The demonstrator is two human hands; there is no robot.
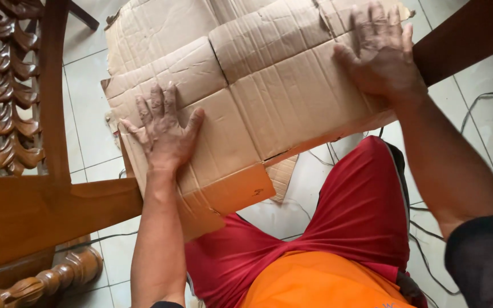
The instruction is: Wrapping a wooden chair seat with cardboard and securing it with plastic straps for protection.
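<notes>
A large flattened brown cardboard box (258,85), creased and worn, lies in front of me across my lap and over the floor. My left hand (164,128) rests flat on its near left panel, fingers spread. My right hand (380,51) presses flat on the far right part of the cardboard, fingers spread too. Neither hand grips anything. A loose flap (235,191) hangs at the near edge above my red shorts (360,211).
A carved wooden chair (18,114) stands close at the left, with a turned leg (47,279) low down. A dark wooden beam (463,34) crosses the upper right. Thin cables (486,102) trail over the pale tiled floor (87,114) at right.
</notes>
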